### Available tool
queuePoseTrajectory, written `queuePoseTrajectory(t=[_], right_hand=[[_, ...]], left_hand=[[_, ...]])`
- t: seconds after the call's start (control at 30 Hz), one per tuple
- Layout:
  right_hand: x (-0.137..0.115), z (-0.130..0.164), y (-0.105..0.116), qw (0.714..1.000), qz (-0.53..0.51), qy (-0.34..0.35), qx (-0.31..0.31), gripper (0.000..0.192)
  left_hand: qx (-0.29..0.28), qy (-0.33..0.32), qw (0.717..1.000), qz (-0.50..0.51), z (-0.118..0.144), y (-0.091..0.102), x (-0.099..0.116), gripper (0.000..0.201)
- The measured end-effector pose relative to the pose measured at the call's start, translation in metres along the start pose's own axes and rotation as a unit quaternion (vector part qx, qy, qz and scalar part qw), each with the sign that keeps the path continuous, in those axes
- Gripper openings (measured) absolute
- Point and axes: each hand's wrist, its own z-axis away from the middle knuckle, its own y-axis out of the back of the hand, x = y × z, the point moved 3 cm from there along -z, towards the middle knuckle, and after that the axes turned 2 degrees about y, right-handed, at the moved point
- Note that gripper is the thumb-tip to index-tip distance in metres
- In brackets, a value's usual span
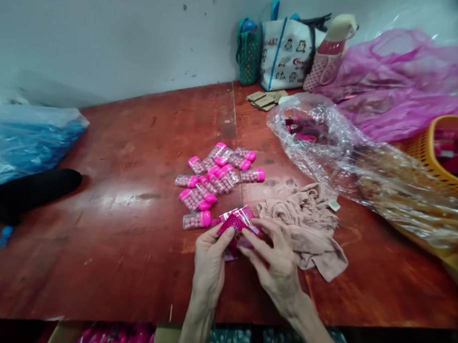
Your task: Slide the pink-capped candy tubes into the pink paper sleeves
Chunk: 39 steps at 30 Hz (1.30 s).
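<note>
My left hand [210, 253] is closed, its thumb pressing on a small dark-pink printed card [231, 222]. From the other side my right hand [277, 261] reaches over, its thumb and index finger closed at the card's right edge and the other fingers bent above. More pink printed pieces [246, 212] with shiny edges lie under and behind the hands, partly hidden. Just beyond is a loose pile of clear tubes [214, 181] with pink caps, filled with pale pink balls. One such tube [196, 220] lies close to my left hand.
A crumpled beige cloth [306, 224] lies right of my hands. Farther right are a clear plastic bag [310, 107] with dark-pink items and a yellow basket [427, 148]. A bag of blue items [35, 139] and a black object [40, 187] are at left. A tote bag [285, 53] stands behind.
</note>
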Motion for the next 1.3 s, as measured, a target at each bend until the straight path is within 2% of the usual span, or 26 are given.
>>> queuePoseTrajectory(t=[0.07,0.1,0.2,0.3,0.37,0.57,0.7,0.8,0.87,0.93,1.03,1.17,1.3], right_hand=[[0.003,-0.001,-0.001,0.989,-0.094,-0.111,-0.004,0.050],[0.004,-0.001,-0.003,0.978,-0.133,-0.162,-0.002,0.049],[0.003,0.000,-0.013,0.950,-0.197,-0.242,0.012,0.009],[-0.001,0.001,-0.023,0.951,-0.191,-0.242,0.019,0.021],[-0.004,0.003,-0.026,0.958,-0.176,-0.227,0.019,0.021],[-0.009,0.000,-0.027,0.973,-0.139,-0.182,0.022,0.024],[-0.012,-0.005,-0.023,0.978,-0.125,-0.168,0.017,0.026],[-0.014,-0.011,-0.023,0.968,-0.147,-0.200,-0.024,0.011],[-0.014,-0.013,-0.025,0.949,-0.177,-0.258,-0.045,0.016],[-0.013,-0.013,-0.027,0.932,-0.204,-0.299,-0.037,0.013],[-0.012,-0.013,-0.031,0.931,-0.221,-0.292,-0.007,0.011],[-0.013,-0.012,-0.033,0.940,-0.221,-0.260,-0.003,0.013],[-0.012,-0.013,-0.035,0.925,-0.256,-0.280,-0.013,0.012]], left_hand=[[0.010,0.013,0.999,0.045,0.000,-0.005,0.001,0.011],[0.009,0.012,0.999,0.052,0.001,-0.007,0.001,0.011],[0.009,-0.003,0.998,0.057,0.006,-0.008,0.001,0.011],[0.027,-0.031,0.998,0.053,0.010,-0.006,0.000,0.011],[0.035,-0.040,0.997,0.057,0.011,-0.004,0.000,0.011],[0.029,-0.017,0.995,0.091,0.006,-0.006,-0.003,0.013],[0.052,-0.023,0.992,0.110,0.002,-0.004,-0.004,0.010],[0.077,-0.035,0.990,0.114,0.001,0.001,-0.004,0.010],[0.087,-0.045,0.989,0.109,0.002,0.004,-0.003,0.012],[0.090,-0.053,0.989,0.103,0.004,0.006,-0.003,0.011],[0.079,-0.067,0.990,0.097,0.007,0.008,-0.002,0.008],[0.085,-0.091,0.989,0.079,0.009,0.015,0.001,0.008],[0.073,-0.062,0.992,0.079,0.009,0.020,0.003,0.011]])
